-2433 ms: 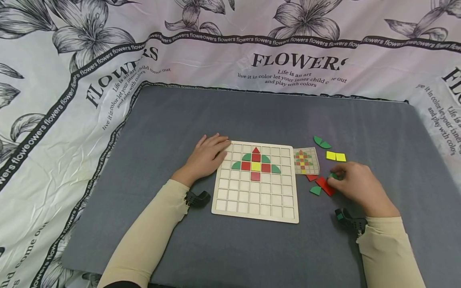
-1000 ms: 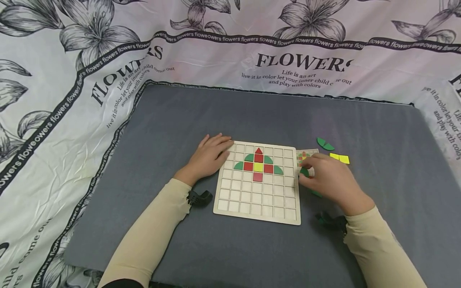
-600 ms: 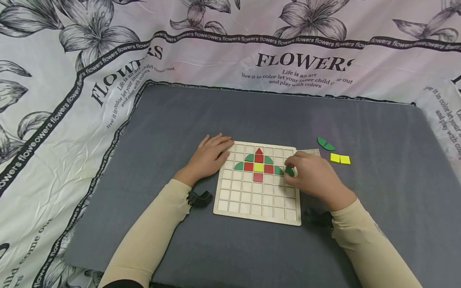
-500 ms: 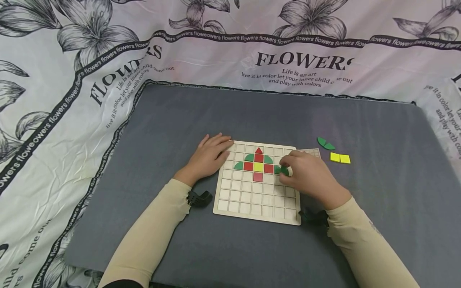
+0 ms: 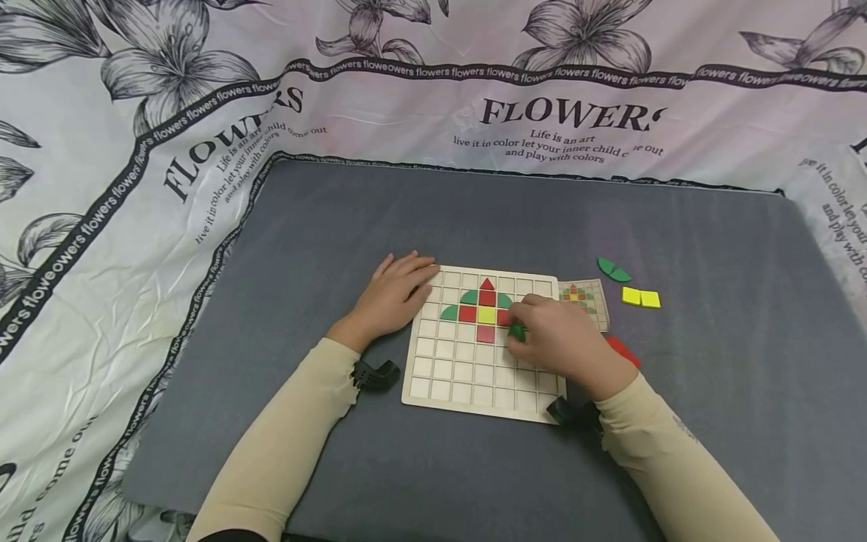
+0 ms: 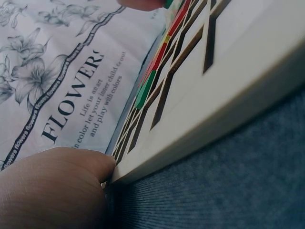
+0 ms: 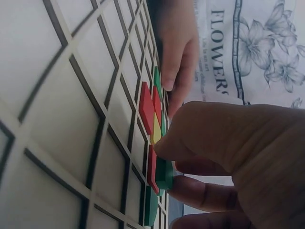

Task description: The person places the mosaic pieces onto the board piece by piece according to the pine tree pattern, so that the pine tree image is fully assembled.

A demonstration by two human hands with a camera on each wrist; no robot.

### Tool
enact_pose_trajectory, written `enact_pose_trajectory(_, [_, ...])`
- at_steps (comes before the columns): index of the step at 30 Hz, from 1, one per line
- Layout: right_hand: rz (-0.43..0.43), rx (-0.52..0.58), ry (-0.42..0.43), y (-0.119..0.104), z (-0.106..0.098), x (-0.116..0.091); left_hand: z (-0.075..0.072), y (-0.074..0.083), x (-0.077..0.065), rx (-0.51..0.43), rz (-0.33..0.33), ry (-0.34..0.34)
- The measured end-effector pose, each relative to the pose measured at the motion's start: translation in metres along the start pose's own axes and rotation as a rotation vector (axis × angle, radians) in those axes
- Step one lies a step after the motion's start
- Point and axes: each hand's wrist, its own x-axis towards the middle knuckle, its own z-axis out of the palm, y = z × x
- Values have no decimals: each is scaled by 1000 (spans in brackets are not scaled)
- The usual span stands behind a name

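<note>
My right hand [image 5: 562, 335] pinches a green quarter-circle tile [image 5: 518, 332] between thumb and fingers, low over the right part of a wooden grid board [image 5: 454, 388]. In the right wrist view the held tile [image 7: 163, 174] is beside a red square, with another green tile [image 7: 150, 207] lying in the grid nearby. Red, yellow and green tiles form a pattern around a yellow square [image 5: 486, 316], topped by a red triangle [image 5: 487, 284]. My left hand [image 5: 393, 293] rests with extended fingers on the board's upper left edge; its thumb touches the rim in the left wrist view.
A small pattern card [image 5: 592, 305] sticks out at the board's right side. Beyond it lie two yellow squares [image 5: 640, 298] and two green quarter-circles [image 5: 612, 269]. Red tile [image 5: 623, 351] surface shows past my right wrist. Grey cloth [image 5: 379, 467] covers the table.
My right hand has picked up the green quarter-circle from the loose tiles and carried it left, over the card and onto the board area. My left hand stays at the board's edge.
</note>
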Motion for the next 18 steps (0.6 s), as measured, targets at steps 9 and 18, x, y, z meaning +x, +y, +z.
enact_pose_trajectory(9, [-51,38,25,-3,5,-1,0,-1,-1,5,6,11])
enact_pose_trajectory(18, [-79,34,29,-7,6,-3,-1,1,-1,7,3,6])
